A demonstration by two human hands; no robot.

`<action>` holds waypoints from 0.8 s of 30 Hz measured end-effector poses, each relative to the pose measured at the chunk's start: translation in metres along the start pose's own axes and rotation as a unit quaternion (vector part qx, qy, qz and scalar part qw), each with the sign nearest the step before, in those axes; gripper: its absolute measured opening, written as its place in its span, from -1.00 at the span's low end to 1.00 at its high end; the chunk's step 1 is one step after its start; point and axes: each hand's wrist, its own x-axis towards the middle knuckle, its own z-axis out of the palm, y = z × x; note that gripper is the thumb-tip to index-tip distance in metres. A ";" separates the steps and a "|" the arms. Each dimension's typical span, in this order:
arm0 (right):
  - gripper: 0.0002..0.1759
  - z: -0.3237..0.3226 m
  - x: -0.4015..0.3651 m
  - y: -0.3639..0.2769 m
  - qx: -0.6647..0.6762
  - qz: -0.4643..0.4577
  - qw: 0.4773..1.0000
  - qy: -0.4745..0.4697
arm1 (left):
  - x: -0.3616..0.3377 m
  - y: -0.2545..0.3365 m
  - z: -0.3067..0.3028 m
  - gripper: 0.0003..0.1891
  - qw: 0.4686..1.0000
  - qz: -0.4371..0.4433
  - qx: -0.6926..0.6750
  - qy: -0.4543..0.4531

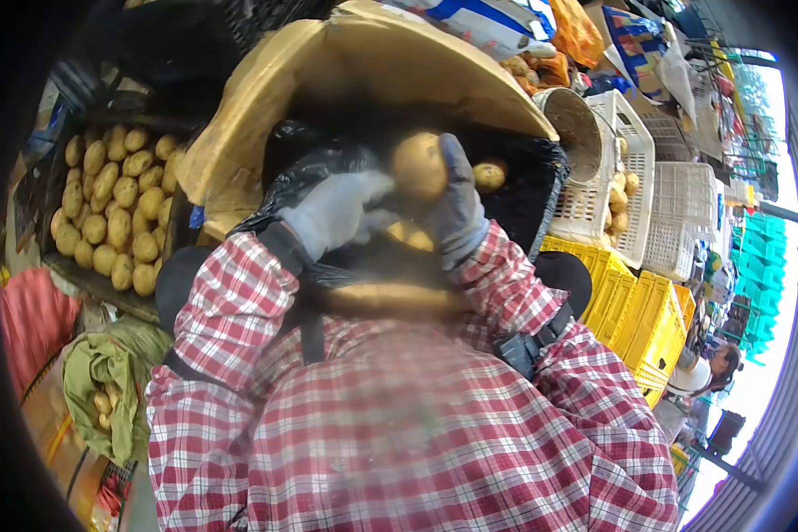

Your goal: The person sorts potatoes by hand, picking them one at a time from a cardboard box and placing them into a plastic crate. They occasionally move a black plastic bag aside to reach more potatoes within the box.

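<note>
Both of my hands wear grey gloves over an open cardboard box [266,106] lined with a black plastic bag [541,191]. My right hand [459,208] is wrapped round the right side of a large potato [419,166]. To the left of that potato is my left hand [337,213], its fingers bent and partly smeared by motion, with nothing clearly in them. Below the hands, inside the bag, lie yellowish potatoes [410,235]. One more potato [489,176] rests in the bag to the right of my right hand.
A dark crate [97,288] full of potatoes stands at the left, above a green sack [93,363]. At the right are a bucket [572,133], white crates [645,146] and yellow crates [652,328]. Another person [705,372] is at the far right.
</note>
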 end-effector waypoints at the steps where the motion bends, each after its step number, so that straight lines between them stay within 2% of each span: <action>1: -0.39 0.004 -0.001 -0.002 -0.004 -0.019 1.000 -0.006 | 0.001 -0.004 0.001 -0.51 0.999 0.038 0.031 -0.025; 3: -0.38 0.020 -0.002 -0.020 0.024 -0.042 0.998 0.045 | 0.001 0.002 -0.005 -0.48 0.994 0.034 0.089 -0.045; 4: -0.43 0.027 -0.001 -0.034 -0.042 -0.161 0.985 0.053 | -0.002 0.002 -0.008 -0.46 0.991 0.027 0.117 -0.054; 5: -0.49 0.037 -0.015 -0.058 -0.130 -0.229 0.962 0.078 | 0.001 -0.022 -0.009 -0.43 0.983 0.069 0.171 -0.002; 6: -0.53 0.005 -0.011 -0.096 -0.373 -0.355 0.855 0.052 | -0.001 -0.024 -0.019 -0.42 0.977 0.014 0.213 0.013; 7: -0.53 -0.003 -0.019 -0.128 -0.449 -0.435 0.779 0.042 | -0.006 -0.023 -0.031 -0.42 0.966 -0.040 0.253 0.028; 9: -0.45 -0.020 -0.035 -0.192 -0.563 -0.592 0.573 0.074 | -0.010 -0.019 -0.047 -0.44 0.945 -0.138 0.294 0.035; 10: -0.31 -0.020 -0.039 -0.214 -0.563 -0.608 0.547 0.123 | -0.011 -0.021 -0.051 -0.46 0.934 -0.138 0.325 0.055; 11: -0.22 -0.040 -0.040 -0.238 -0.619 -0.560 0.526 0.161 | -0.011 -0.023 -0.053 -0.48 0.922 -0.137 0.354 0.074; 12: -0.26 -0.068 -0.039 -0.258 -0.770 -0.494 0.311 0.260 | -0.012 -0.023 -0.054 -0.50 0.915 -0.128 0.366 0.111; 13: -0.30 -0.066 -0.037 -0.257 -0.856 -0.388 0.067 0.335 | -0.014 -0.020 -0.053 -0.51 0.906 -0.120 0.378 0.148; 15: -0.43 -0.070 -0.024 -0.238 -0.864 -0.386 0.275 0.168 | -0.009 -0.020 -0.055 -0.54 0.901 -0.091 0.372 0.203; 16: -0.52 -0.075 0.000 -0.215 -0.822 -0.386 0.415 0.046 | -0.006 -0.022 -0.056 -0.56 0.906 -0.069 0.356 0.217; 17: -0.55 -0.031 -0.001 -0.168 -0.873 -0.274 0.400 0.052 | -0.004 -0.023 -0.056 -0.57 0.911 -0.046 0.338 0.230; 18: -0.59 -0.042 0.025 -0.139 -0.848 -0.195 0.493 -0.032 | 0.001 -0.020 -0.057 -0.60 0.912 -0.046 0.331 0.237; 19: -0.64 -0.035 0.046 -0.103 -0.869 -0.057 0.486 -0.072 | 0.004 -0.017 -0.058 -0.60 0.915 -0.054 0.324 0.235; 20: -0.62 -0.045 0.074 -0.070 -0.888 0.014 0.432 -0.156 | 0.005 -0.016 -0.059 -0.60 0.916 -0.061 0.318 0.235; 21: -0.63 -0.068 0.098 -0.035 -0.892 0.016 0.406 -0.200 | 0.006 -0.015 -0.060 -0.60 0.918 -0.069 0.311 0.236; 23: -0.60 -0.142 0.162 0.028 -0.926 0.009 0.336 -0.170 | 0.007 -0.018 -0.063 -0.60 0.913 -0.062 0.302 0.268; 24: -0.60 -0.151 0.178 0.045 -0.942 0.030 0.296 -0.152 | 0.008 -0.018 -0.063 -0.60 0.910 -0.058 0.297 0.283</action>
